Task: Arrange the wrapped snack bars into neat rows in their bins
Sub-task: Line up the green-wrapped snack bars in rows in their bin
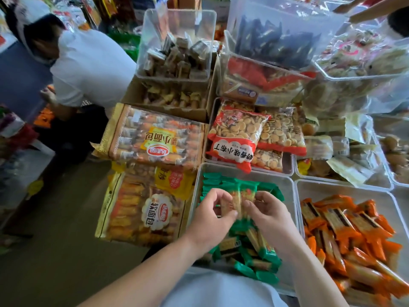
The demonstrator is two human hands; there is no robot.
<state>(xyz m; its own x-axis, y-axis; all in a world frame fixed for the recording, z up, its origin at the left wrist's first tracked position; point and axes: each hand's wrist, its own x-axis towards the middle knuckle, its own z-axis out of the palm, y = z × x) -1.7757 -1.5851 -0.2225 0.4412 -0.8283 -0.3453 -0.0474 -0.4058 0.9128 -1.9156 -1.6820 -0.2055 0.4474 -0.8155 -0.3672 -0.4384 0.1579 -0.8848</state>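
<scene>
Two hands meet over the clear bin [272,175] near the middle of the scene. We see the left hand [210,216] and the right hand [269,218] both gripping a small bundle of green-wrapped bars [240,197], with fingers curled on its two sides, just above the bin. In the far part of this bin a row of green bars [214,180] lies side by side, and in the near part loose green bars [254,247] lie in a heap, pointing different ways. Just to the right, a second clear bin [345,186] holds orange-wrapped bars [345,222] in disorder. To the left lie bags of small bread [152,138], and at the far left a person in a white shirt [88,67] bends down.
</scene>
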